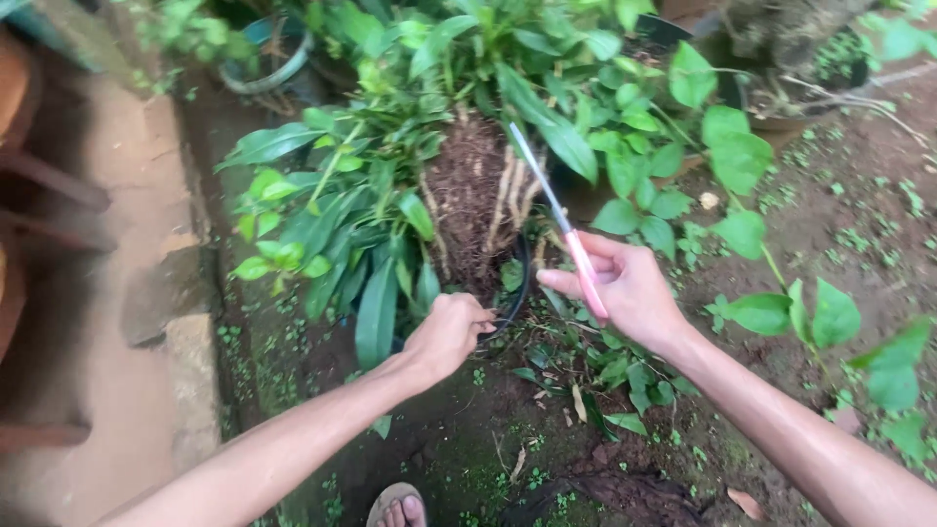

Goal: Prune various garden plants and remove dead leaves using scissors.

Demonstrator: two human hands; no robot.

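Roots (pixel 478 200) of a leafy plant (pixel 390 185) bulge from a black pot (pixel 517 293) lying tipped on the soil. Left hand (pixel 447 335), closed into a fist, grips the pot's rim on its near side. Right hand (pixel 630 288), just right of the pot, curls around the pink handle of a knife (pixel 561 220), blade slanting up over the roots. A sandalled foot (pixel 395 506) shows below the pot.

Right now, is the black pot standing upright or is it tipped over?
Tipped. The black pot lies on its side; its root ball points sideways. The left hand grips its rim; the right hand holds a pink-handled knife.
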